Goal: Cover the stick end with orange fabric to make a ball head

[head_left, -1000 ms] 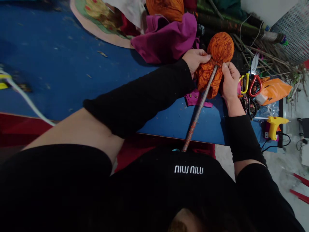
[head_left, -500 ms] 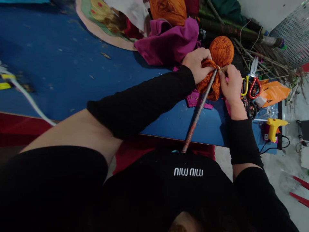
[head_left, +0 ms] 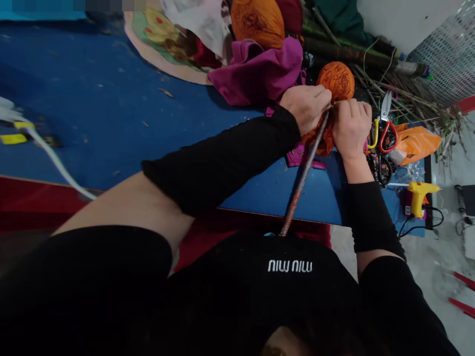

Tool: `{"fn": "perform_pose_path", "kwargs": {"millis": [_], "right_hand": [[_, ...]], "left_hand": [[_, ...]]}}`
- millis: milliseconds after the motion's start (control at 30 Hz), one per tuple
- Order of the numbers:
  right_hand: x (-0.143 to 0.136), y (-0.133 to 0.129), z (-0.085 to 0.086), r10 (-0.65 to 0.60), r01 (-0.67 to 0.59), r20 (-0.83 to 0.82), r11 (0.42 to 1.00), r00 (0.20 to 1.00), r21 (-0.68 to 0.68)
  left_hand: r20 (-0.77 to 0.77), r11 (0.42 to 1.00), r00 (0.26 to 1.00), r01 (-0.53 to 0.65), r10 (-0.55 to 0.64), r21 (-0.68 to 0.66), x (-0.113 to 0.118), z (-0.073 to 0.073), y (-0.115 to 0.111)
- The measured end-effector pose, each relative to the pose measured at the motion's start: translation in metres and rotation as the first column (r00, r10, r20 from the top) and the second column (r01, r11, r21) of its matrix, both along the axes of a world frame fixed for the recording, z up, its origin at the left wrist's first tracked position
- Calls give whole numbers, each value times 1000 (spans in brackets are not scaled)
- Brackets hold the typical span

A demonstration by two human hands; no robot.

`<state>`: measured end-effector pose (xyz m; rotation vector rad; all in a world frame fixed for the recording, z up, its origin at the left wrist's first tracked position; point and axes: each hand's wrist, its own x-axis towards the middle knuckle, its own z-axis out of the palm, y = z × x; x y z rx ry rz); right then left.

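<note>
A round ball wrapped in patterned orange cloth (head_left: 337, 81) lies at the far end of a long stick (head_left: 302, 178). The stick slants from near my chest up to the neck of the ball. Below that neck the loose orange cloth (head_left: 325, 142) bunches up, partly covered by my hands. My left hand (head_left: 307, 108) is closed at the neck from the left, fingertips pinched together. My right hand (head_left: 352, 126) is closed on the other side, knuckles up. Between their fingertips runs a short thin string (head_left: 334, 103); its ends are hidden in the fingers.
Purple cloth (head_left: 260, 74) and another orange bundle (head_left: 256, 22) lie beyond my left hand. Scissors (head_left: 388, 133) with red and yellow handles, an orange bag (head_left: 419, 143) and a yellow glue gun (head_left: 421, 195) are on the right. A white cable (head_left: 52, 153) hangs over the table's left edge.
Both hands have turned over and closed tighter around the neck, knuckles now facing up. The fingertips have drawn slightly apart with the string between them. The whole view has shifted a little.
</note>
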<state>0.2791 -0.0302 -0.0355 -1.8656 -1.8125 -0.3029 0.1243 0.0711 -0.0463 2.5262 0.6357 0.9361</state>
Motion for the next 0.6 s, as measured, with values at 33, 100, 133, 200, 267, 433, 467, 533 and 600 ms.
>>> {"fn": "perform_pose_path", "kwargs": {"millis": [33, 100, 133, 200, 267, 433, 467, 533, 600], "right_hand": [[3, 2, -3, -9, 9, -34, 1000, 999, 13], [8, 5, -8, -16, 21, -133, 999, 991, 40], [11, 7, -9, -10, 22, -199, 998, 980, 58], [15, 10, -12, 23, 12, -344, 995, 939, 99], [18, 14, -14, 71, -8, -470, 991, 880, 135], [22, 20, -18, 159, -49, -675, 983, 720, 179], [22, 20, -20, 165, -54, -709, 983, 686, 177], [23, 21, -25, 160, -56, -766, 986, 622, 160], [23, 22, -31, 147, -60, -812, 989, 565, 138]], "left_hand": [[37, 999, 999, -13, 14, -46, 0, 0, 0], [118, 988, 992, -34, 52, -151, 0, 0, 2], [158, 978, 985, -42, 75, -203, 0, -1, 5], [240, 954, 964, -39, 114, -296, 3, -4, 12], [312, 931, 941, -9, 131, -364, 7, -7, 21], [389, 795, 914, 149, 116, -589, 13, -16, 28], [426, 723, 894, 200, 142, -662, 15, -17, 27], [496, 564, 838, 300, 230, -769, 18, -18, 24], [515, 439, 804, 364, 297, -821, 20, -20, 21]]}}
